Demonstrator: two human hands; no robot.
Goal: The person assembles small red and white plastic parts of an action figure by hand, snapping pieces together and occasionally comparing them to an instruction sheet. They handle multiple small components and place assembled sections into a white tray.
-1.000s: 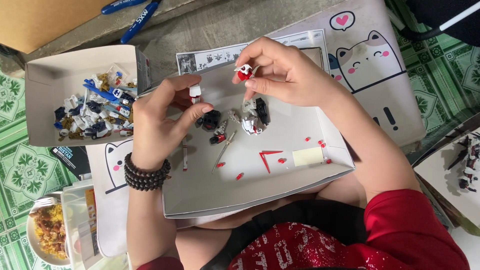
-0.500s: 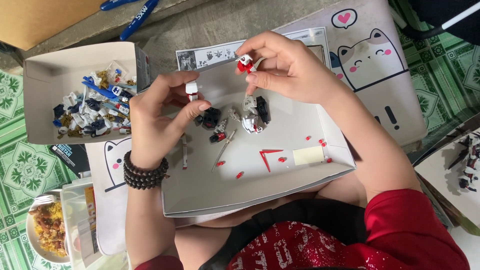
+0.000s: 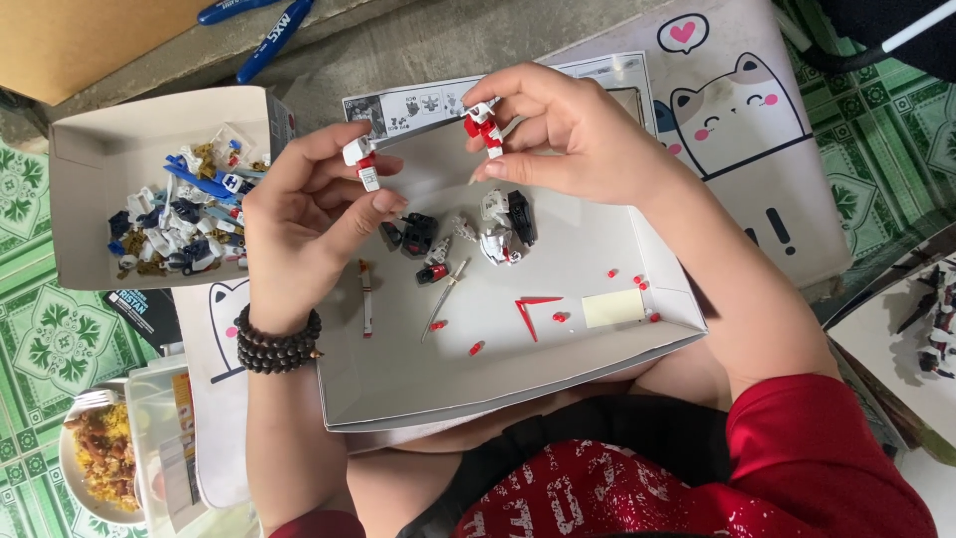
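Note:
My left hand [image 3: 319, 214] pinches a small white and red model part [image 3: 360, 159] between thumb and fingertips. My right hand [image 3: 573, 134] holds a red and white model part [image 3: 483, 125] at the fingertips, a short way right of the left one. Both hover over the far edge of a shallow white box lid [image 3: 518, 359] on my lap. In the lid lie black, white and red model pieces [image 3: 498, 234], a thin sword-like stick [image 3: 445, 294], a red V-shaped piece [image 3: 530, 309], several tiny red bits and a pale yellow note [image 3: 612, 307].
A white box [image 3: 95, 139] at the left holds several loose blue, white and tan kit parts [image 3: 184, 214]. An instruction sheet [image 3: 418, 100] lies behind the lid. A cat-print bag [image 3: 737, 120] is at right, blue tools [image 3: 269, 35] at top, a bowl of food [image 3: 100, 458] at bottom left.
Both hands have lifted slightly away from the lid, and the left hand has brought its white and red part up closer to the part in the right hand.

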